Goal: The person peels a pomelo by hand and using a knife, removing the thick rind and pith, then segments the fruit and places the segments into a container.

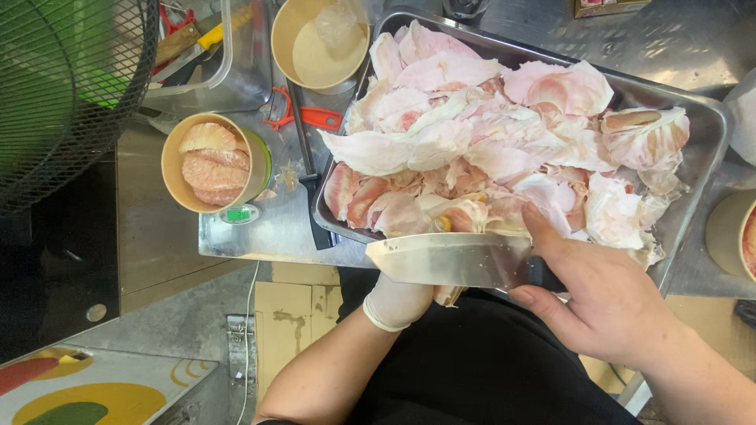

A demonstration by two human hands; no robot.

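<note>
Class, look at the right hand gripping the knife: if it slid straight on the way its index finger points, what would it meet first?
The right hand would probably first meet the pomelo peels heaped in the metal tray; its fingertip seems already at them, though depth is unclear.

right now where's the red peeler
In the head view, the red peeler lies upper left on the steel counter, between the empty paper bowl and the fruit-filled bowl, just left of the tray.
</note>
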